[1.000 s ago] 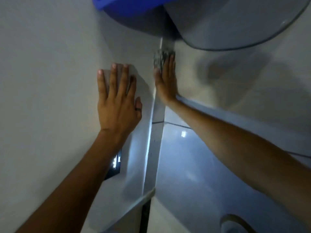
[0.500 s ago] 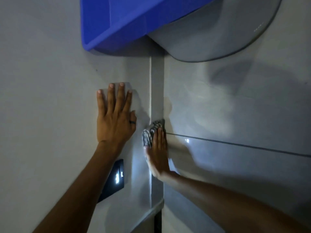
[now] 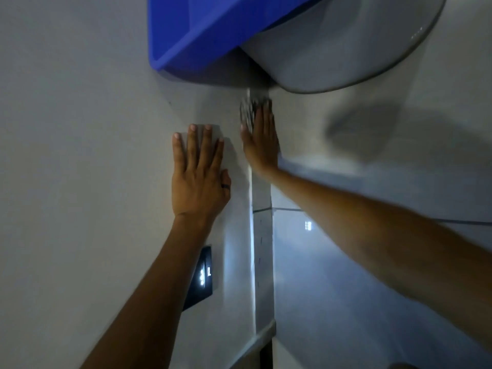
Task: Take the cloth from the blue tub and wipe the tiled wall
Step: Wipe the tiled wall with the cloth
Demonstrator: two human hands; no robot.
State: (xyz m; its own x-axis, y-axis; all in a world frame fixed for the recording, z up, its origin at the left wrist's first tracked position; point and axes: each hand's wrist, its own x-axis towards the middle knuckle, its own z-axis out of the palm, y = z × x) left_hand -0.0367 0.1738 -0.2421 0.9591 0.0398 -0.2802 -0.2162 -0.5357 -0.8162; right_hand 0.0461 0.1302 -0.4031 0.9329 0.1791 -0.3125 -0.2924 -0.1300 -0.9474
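My right hand (image 3: 262, 145) lies flat with fingers straight, pinning the cloth (image 3: 250, 110) against the tiled wall (image 3: 346, 262) at the corner, just under the blue tub (image 3: 213, 35); no curl around it, only palm pressure. My left hand (image 3: 198, 177) is spread open and empty on the plain wall (image 3: 80, 155) beside it, bracing me, above a dark switch plate (image 3: 201, 278). To wipe well here I think I should keep even pressure through the whole palm so the cloth doesn't slip out from under my fingertips, work the narrow corner strip in overlapping passes, and stop short of the tub so I don't knock it. I see the tub only from below, so I cannot tell what it holds. A grey rounded thing (image 3: 346, 49) sits next to it; its contents are hidden too.
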